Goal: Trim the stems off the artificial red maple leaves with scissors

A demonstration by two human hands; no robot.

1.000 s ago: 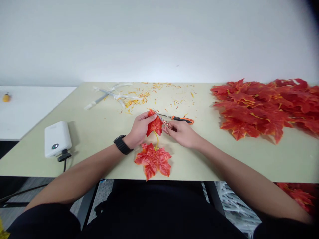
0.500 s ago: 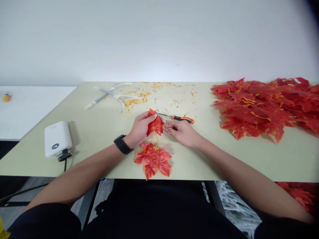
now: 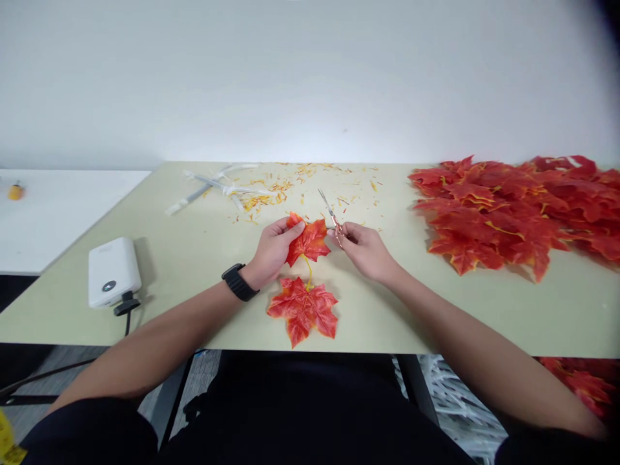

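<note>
My left hand (image 3: pixel 275 248), with a black watch on its wrist, pinches the edge of a red artificial maple leaf (image 3: pixel 310 241). A yellow stem runs down from it to a second red maple leaf (image 3: pixel 305 310), which lies near the table's front edge. In my right hand (image 3: pixel 365 250) is a small pair of copper-handled scissors (image 3: pixel 333 216), blades pointing up and away, just right of the held leaf. Behind the right hand, the screwdriver-like tool is almost wholly hidden.
A large heap of red maple leaves (image 3: pixel 489 213) covers the table's right side. Yellow and orange trimmings (image 3: pixel 261 201) lie scattered at the back, beside clear plastic strips (image 3: pixel 217 184). A white power bank (image 3: pixel 113 272) with a cable stands left. More leaves (image 3: pixel 581 384) show below the table.
The scissors have come away from the held leaf, moving right and tipping upright. The leaf's right part has spread into view. The right hand now covers the orange-handled tool.
</note>
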